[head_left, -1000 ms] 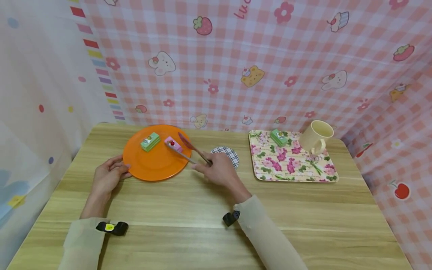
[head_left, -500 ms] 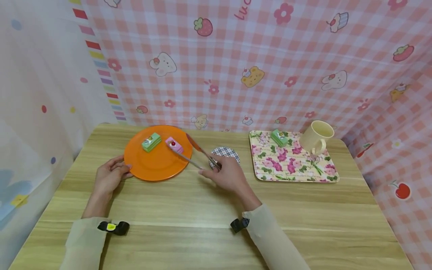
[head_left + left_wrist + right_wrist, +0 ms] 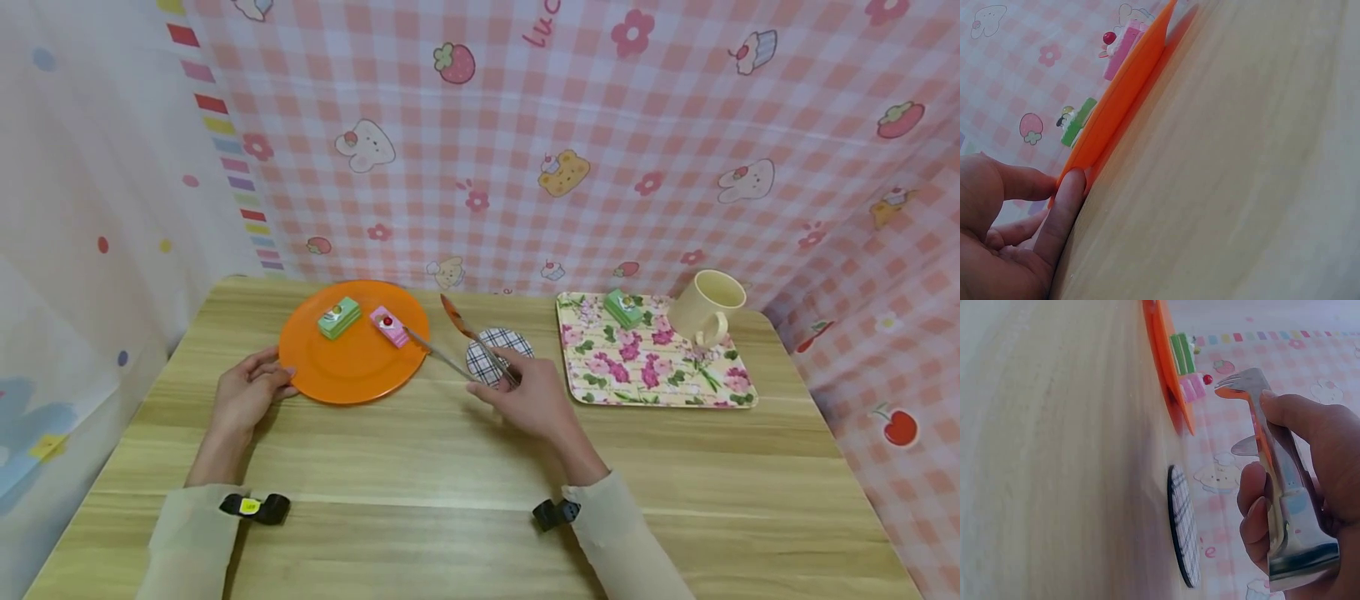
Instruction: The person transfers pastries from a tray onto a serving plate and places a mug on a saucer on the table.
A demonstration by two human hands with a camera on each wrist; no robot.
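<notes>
1. A hand could pass over the near wooden table [image 3: 420, 508].
2. Left: the orange plate [image 3: 345, 371], with its pink cake [image 3: 390, 327], is in the way.
3. Middle: the tongs [image 3: 1294, 506] stick out above the round coaster [image 3: 513, 338].
4. Far right: the mug [image 3: 692, 307] stands tall.

The right hand [image 3: 1338, 456] grips silver metal tongs [image 3: 1294, 503] near a black-edged plaid disc [image 3: 1184, 528] and an orange plate [image 3: 1163, 353] bearing a green layered block [image 3: 1182, 354] and pink layered block [image 3: 1192, 387].

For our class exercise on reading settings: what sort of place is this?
Probably a small staged tabletop set, perhaps for pretend tea: cartoon-print cloth hangs behind a wood-grain table, and a toy-like pink cake sits on an orange plate.
</notes>
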